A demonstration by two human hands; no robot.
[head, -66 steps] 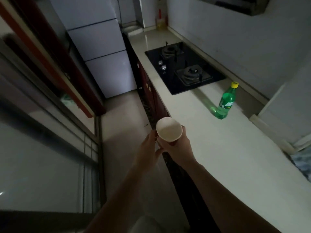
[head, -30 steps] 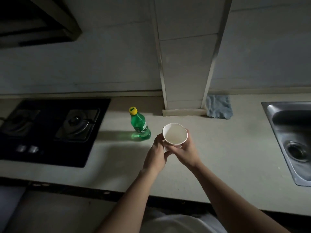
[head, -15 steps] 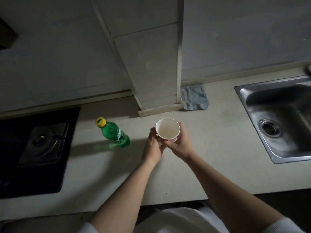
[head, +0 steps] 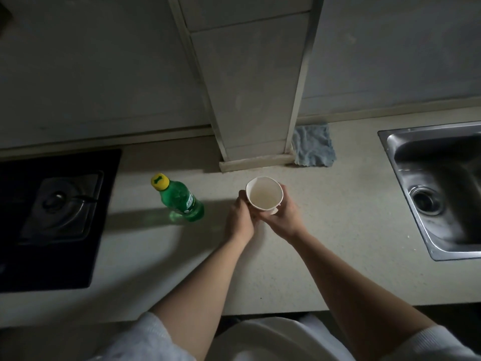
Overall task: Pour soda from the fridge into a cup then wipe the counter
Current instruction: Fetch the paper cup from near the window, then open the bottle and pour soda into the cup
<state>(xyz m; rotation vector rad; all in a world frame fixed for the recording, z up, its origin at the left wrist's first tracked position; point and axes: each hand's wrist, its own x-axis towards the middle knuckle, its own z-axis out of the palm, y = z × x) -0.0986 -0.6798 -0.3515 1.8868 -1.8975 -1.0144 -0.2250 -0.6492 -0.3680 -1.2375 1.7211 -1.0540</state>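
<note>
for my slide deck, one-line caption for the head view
Left hand and right hand hold a paper cup at the counter beside a capped green bottle.

I wear a pale, whitish top (head: 273, 340), seen at the near edge in dim light. Its left sleeve (head: 151, 337) is a soft, slightly fuzzy knit ending around the elbow. The right sleeve (head: 440, 345) shows fine ribbing at its cuff. Beyond both sleeves my forearms are bare down to my left grip (head: 240, 217) and right grip (head: 285, 217).
</note>
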